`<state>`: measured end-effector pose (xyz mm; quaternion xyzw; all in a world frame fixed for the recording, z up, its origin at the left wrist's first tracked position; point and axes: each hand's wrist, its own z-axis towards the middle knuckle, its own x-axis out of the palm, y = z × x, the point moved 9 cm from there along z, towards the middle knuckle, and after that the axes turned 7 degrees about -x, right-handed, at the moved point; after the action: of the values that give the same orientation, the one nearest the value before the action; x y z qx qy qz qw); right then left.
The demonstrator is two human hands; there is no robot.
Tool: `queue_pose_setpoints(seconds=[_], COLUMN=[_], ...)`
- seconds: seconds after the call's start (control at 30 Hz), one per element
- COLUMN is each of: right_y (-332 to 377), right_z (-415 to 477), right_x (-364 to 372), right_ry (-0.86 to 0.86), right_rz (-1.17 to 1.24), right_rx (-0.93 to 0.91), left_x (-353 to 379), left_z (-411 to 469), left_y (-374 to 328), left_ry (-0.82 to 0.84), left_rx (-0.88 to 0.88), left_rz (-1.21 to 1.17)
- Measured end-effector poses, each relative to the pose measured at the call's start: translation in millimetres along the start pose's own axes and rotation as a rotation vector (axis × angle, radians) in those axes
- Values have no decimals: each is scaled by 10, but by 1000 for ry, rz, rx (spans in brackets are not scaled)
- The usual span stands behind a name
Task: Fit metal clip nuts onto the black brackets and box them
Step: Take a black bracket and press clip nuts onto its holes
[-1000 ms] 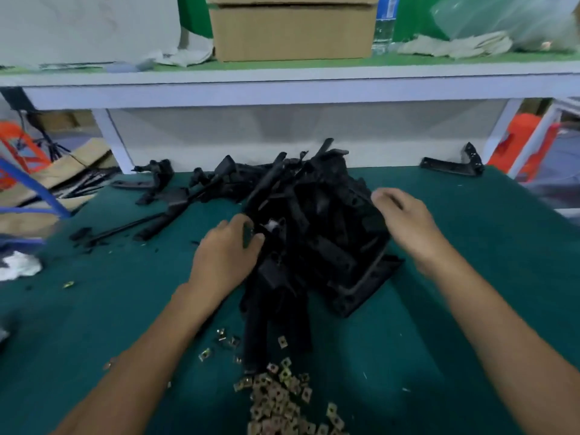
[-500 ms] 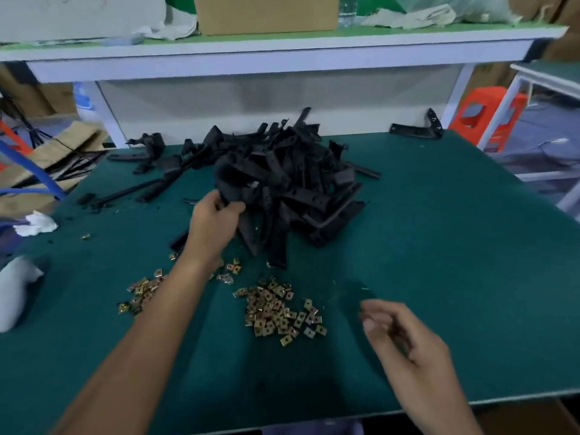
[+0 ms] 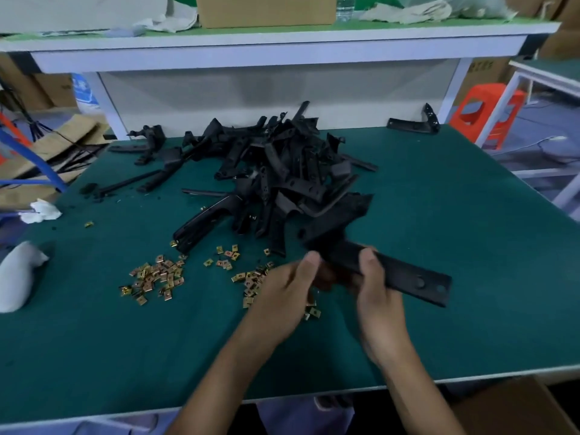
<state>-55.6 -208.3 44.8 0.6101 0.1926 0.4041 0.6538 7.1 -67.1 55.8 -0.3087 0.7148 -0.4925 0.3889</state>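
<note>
Half a second back the left hand (image 3: 282,298) was up in the pile and the right hand (image 3: 381,304) hung low near the table's front. Now both have come together, fingers and thumbs curled tight on one black bracket (image 3: 408,278) lifted clear of the heap. The left clamps its near end, though blur hides the exact pinch. The right grips it midway, and the long arm juts toward 3 o'clock. Loose clip nuts (image 3: 157,277) lie scattered at 9 o'clock of the hands. The pile of brackets (image 3: 282,171) sits at 12. Bare green mat (image 3: 470,215) opens from 1 to 4 o'clock. The front edge (image 3: 470,377) runs close at 6, with a cardboard box (image 3: 518,409) below it at 5.
</note>
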Motion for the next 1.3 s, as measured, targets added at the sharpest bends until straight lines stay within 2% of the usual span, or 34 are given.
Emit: queue_pose_setpoints(seconds=[0.07, 0.1, 0.17, 0.23, 0.43, 0.63, 0.77, 0.83, 1.0, 1.17, 1.3], right_y=[-119, -145, -210, -286, -432, -493, -440, -437, -503, -484, -488], right_z=[46, 65, 93, 90, 73, 55, 77, 56, -45, -43, -46], right_x=[-142, -182, -272, -297, -169, 45, 155, 222, 267, 238, 244], right_ry=[-98, -105, -131, -138, -60, 86, 166, 212, 238, 223, 242], right_rz=[152, 201, 264, 333, 445, 592, 593, 577, 553, 545, 507], right_rx=[145, 188, 246, 288, 308, 417, 372, 350, 372, 369, 361], left_x=[-172, -167, -80, -32, -124, -420, -396, -362, -217, -153, -156], left_z=[54, 76, 131, 120, 144, 116, 113, 111, 71, 42, 29], left_y=[-5, 49, 246, 328, 262, 292, 289, 260, 324, 368, 377], left_ry=[-188, -211, -179, -193, -217, -233, -164, -148, -152, -109, -129], left_rx=[170, 194, 189, 207, 206, 85, -16, -56, -154, -203, -183], left_rz=[526, 717, 914, 929, 698, 155, -270, -389, -385, -598, -549])
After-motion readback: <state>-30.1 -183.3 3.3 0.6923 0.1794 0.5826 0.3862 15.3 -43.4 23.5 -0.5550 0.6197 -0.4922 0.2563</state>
